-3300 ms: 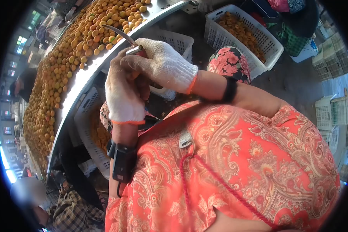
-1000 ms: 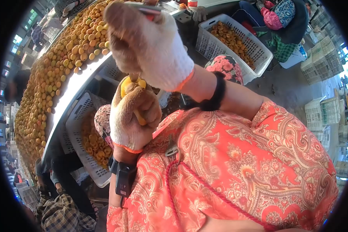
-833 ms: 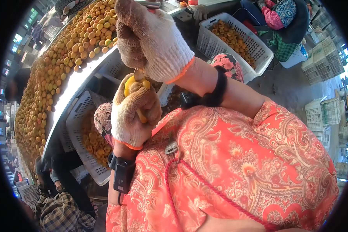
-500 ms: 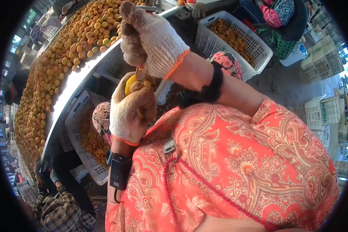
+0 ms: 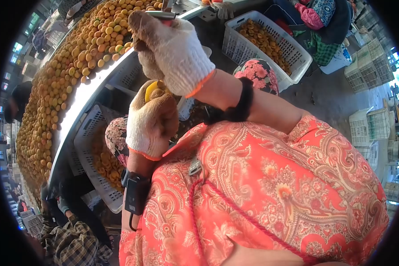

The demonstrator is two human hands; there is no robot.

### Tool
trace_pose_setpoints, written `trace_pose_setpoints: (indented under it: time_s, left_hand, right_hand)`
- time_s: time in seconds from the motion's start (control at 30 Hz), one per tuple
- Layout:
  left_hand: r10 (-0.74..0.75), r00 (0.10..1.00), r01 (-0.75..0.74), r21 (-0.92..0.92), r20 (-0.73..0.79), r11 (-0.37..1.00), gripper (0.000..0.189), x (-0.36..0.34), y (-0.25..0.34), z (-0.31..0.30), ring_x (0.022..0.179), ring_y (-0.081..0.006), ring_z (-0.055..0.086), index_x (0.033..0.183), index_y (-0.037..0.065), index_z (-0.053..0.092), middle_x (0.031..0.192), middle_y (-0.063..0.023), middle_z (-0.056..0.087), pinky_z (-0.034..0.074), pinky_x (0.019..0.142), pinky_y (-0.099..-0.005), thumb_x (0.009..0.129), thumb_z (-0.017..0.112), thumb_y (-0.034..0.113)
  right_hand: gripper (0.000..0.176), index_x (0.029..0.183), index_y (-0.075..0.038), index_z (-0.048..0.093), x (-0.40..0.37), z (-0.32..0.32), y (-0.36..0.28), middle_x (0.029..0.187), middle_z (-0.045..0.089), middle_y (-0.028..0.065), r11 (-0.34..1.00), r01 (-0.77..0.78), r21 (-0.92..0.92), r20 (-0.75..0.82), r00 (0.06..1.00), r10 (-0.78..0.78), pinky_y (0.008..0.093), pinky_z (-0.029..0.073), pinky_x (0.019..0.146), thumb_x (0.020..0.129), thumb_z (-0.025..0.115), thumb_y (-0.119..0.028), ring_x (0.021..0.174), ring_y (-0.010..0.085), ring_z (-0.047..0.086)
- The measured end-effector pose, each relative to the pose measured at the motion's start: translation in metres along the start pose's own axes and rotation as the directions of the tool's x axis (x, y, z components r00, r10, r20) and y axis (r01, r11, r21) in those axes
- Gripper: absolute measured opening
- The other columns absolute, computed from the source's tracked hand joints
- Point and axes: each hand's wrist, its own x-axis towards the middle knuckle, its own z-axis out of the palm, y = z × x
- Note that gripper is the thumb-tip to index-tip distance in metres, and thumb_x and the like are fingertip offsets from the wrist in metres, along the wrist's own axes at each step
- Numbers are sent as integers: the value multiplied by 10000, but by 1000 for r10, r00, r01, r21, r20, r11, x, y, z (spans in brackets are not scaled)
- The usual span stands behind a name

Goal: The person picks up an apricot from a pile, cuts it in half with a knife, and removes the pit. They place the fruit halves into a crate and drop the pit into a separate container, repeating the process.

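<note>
My left hand [image 5: 148, 122], in a white knit glove with a brown-stained palm and fingers, is closed around an apricot [image 5: 151, 91]. The fruit's bright yellow flesh shows at the top of the grip. Just above it, my right hand [image 5: 175, 55], gloved the same way, is also closed, its fingers curled toward the fruit pile. A grey metal piece [image 5: 162, 15] shows at its fingertips; whether the hand grips it cannot be made out. Both hands are in front of my red paisley clothing, near the table edge.
Whole apricots [image 5: 82, 57] are heaped along a metal-edged table [image 5: 82, 95]. White crates with split apricots stand at left [image 5: 86, 148] and upper right [image 5: 299, 57]. Other people sit at upper right and lower left. Stacked crates [image 5: 370, 66] line the right side.
My right hand has moved slightly up and left, away from the apricot. My left hand stays nearly in place, still around the fruit.
</note>
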Motion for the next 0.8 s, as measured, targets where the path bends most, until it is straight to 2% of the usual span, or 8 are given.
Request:
trace_pose_setpoints:
  time_s: [0.27, 0.37, 0.47, 0.57, 0.6, 0.7, 0.73, 0.8]
  left_hand:
    - [182, 983, -180, 186, 8, 966, 294, 19, -12, -15, 596, -60, 519, 1139, 32, 591, 811, 4, 589, 382, 494, -200, 850, 641, 12]
    - [422, 885, -430, 690, 196, 582, 325, 39, -13, -28, 693, -26, 544, 1165, 29, 611, 889, 4, 634, 424, 569, -182, 846, 639, -26]
    - [470, 847, -479, 741, 249, 471, 301, 51, -16, -33, 731, -123, 627, 1110, 13, 627, 876, -51, 678, 505, 659, -240, 812, 610, -15]
    - [200, 973, -148, 354, -114, 923, 175, 60, -8, -25, 455, -65, 454, 1057, 30, 625, 753, -4, 583, 308, 383, -214, 887, 584, 28]
    - [179, 981, -141, 359, -75, 923, 141, 69, -10, -40, 399, -93, 419, 1033, 38, 616, 686, -11, 546, 269, 342, -226, 901, 569, 54]
    - [118, 987, -91, 227, -108, 970, 141, 55, -9, -49, 406, -97, 435, 1041, 44, 609, 690, -16, 558, 278, 345, -222, 901, 597, 65]
    - [109, 985, -77, 224, -133, 972, 149, 55, -11, -49, 410, -102, 447, 1049, 47, 606, 707, -23, 575, 287, 344, -226, 903, 608, 74]
    - [102, 982, -66, 217, -161, 974, 157, 58, -19, -50, 414, -107, 459, 1058, 50, 603, 724, -31, 591, 297, 343, -231, 905, 619, 82]
  right_hand:
    - [384, 724, -145, 443, 14, -21, 10, 534, 314, -36, 934, -248, 256, -86, 957, 277, 268, 228, 414, 985, 616, -367, 426, 108, 283]
    - [380, 740, -148, 456, 29, -40, 20, 528, 338, -15, 878, -366, 307, 3, 923, 384, 296, 254, 398, 990, 577, -408, 387, 152, 295]
    - [373, 738, -147, 454, 36, -54, 26, 510, 309, -28, 863, -371, 341, -18, 916, 401, 289, 243, 392, 995, 570, -392, 381, 140, 278]
    - [379, 702, -144, 434, 32, -56, 15, 522, 290, -48, 858, -323, 399, -58, 925, 376, 275, 206, 405, 988, 608, -321, 418, 104, 247]
    - [379, 702, -144, 434, 30, -58, 10, 522, 290, -48, 861, -319, 397, -56, 928, 369, 275, 206, 405, 988, 608, -321, 418, 104, 247]
    - [256, 918, -40, 628, 24, -58, 0, 600, 526, 3, 930, -282, -236, -75, 960, 271, 296, 406, 463, 930, 691, -289, 504, 118, 501]
    - [256, 918, -40, 628, 23, -60, 5, 600, 526, 3, 930, -281, -238, -72, 960, 271, 296, 406, 463, 930, 691, -289, 504, 118, 501]
    - [354, 1018, -29, 635, 9, -61, 20, 726, 605, 48, 511, 300, -806, 329, 944, -36, 308, 502, 610, 875, 749, -333, 668, 163, 614]
